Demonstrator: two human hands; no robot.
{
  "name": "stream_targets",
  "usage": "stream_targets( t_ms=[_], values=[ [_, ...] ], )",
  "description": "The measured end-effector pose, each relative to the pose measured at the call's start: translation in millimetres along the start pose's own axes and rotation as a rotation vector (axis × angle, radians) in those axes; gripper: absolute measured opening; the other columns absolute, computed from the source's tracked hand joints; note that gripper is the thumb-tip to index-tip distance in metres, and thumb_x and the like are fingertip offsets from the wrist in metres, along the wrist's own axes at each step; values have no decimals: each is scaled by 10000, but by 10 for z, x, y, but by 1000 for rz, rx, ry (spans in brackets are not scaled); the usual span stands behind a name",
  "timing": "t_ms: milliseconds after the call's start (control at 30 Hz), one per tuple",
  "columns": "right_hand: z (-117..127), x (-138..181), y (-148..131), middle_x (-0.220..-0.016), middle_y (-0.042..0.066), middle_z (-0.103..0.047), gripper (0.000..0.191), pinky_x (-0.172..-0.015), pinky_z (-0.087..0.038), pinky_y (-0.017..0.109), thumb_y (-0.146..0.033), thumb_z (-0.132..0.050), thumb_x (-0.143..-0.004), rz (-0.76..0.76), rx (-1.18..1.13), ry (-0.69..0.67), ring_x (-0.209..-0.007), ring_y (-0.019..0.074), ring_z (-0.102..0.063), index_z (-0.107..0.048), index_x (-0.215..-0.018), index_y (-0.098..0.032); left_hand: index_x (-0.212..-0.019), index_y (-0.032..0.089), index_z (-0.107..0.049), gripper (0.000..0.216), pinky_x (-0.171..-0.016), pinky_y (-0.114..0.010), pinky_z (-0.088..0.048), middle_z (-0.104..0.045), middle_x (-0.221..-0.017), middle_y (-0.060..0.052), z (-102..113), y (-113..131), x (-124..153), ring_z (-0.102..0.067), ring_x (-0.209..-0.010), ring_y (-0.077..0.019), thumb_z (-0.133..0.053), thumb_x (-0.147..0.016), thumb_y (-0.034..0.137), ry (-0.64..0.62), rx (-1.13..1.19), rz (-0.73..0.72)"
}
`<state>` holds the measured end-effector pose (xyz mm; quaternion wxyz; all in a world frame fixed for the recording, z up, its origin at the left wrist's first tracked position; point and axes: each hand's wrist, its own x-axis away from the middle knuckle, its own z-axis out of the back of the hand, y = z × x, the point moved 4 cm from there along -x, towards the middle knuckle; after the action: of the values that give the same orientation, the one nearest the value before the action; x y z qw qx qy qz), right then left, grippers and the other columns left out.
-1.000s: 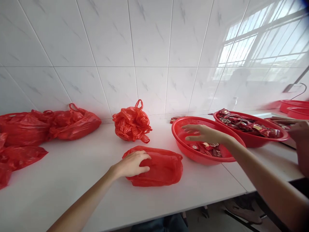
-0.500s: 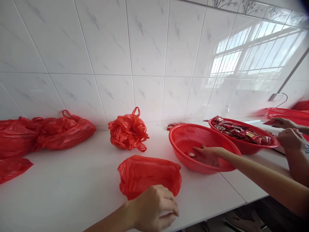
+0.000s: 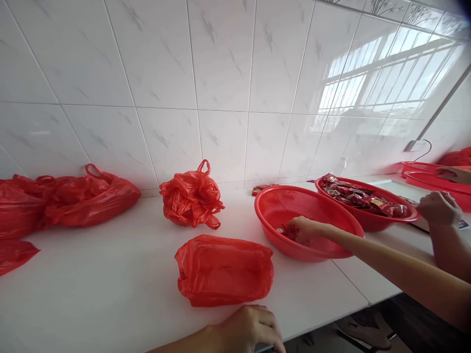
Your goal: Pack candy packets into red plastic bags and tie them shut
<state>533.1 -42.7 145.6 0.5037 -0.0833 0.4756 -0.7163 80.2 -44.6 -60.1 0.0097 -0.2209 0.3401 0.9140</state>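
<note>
White bench (image 3: 110, 274), front edge first: left hand (image 3: 250, 326) curled there, grip on anything impossible to tell. Just behind, red film bag (image 3: 224, 269) lying slack, seemingly unfilled. Right of it, right hand (image 3: 303, 229) down in the near basket (image 3: 290, 203), pinching packets (image 3: 285, 230) from the few left. Beyond, second basket (image 3: 375, 223) heaped full, another person's hand (image 3: 437, 208) beside it; knotted bag (image 3: 191, 196) and bag pile (image 3: 91, 196) along the wall edge, clear of the reach.

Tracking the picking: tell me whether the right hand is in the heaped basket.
No, the right hand reaches into the nearer, almost empty red basket; the heaped basket sits beyond it.
</note>
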Motion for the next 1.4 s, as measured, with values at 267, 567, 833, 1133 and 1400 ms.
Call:
stream_targets(
  t_ms=[267,567,833,1133,1400],
  values=[
    [-1589,236,-268,-1254,95,-600,335,-894,-544,415,-361,-592,-956,-95,-86,-478,-1060,227,-620,-597,-1230,-169,-828,138,-742,193,-747,-217,-524,-718,-831,-91,-8,-82,14,-648,-777,-147,-639,-886,290,71,109,-37],
    [-2176,55,-333,-881,68,-674,324,-560,-556,269,-338,-749,-796,-260,-233,-770,-678,149,-625,-652,-1033,-139,-875,148,-745,139,-769,-213,-529,-716,-868,-86,41,-20,5,-650,-788,-135,-656,-864,253,66,149,6],
    [-2068,16,-872,-681,-17,-623,322,-430,-432,186,-240,-795,-642,-163,-527,-684,-544,94,-540,-634,-913,-172,-880,166,-723,99,-756,-214,-523,-716,-868,-57,95,113,2,-639,-777,-131,-642,-861,220,113,2,-51],
    [-2659,954,-1952,-762,-9,-643,269,-596,-493,236,-210,-716,-682,293,-343,-1009,-663,133,-608,-642,-939,-182,-910,186,-694,124,-828,-311,-510,-699,-925,-65,197,163,-11,-625,-812,-158,-600,-828,185,253,-249,-19],
    [-3478,1297,-1847,-903,30,-619,359,-676,-425,252,-259,-805,-659,643,152,-913,-795,158,-537,-668,-978,-169,-920,190,-706,125,-836,-297,-501,-698,-954,-53,200,59,12,-638,-842,-156,-611,-842,213,179,-242,47]
  ],
)
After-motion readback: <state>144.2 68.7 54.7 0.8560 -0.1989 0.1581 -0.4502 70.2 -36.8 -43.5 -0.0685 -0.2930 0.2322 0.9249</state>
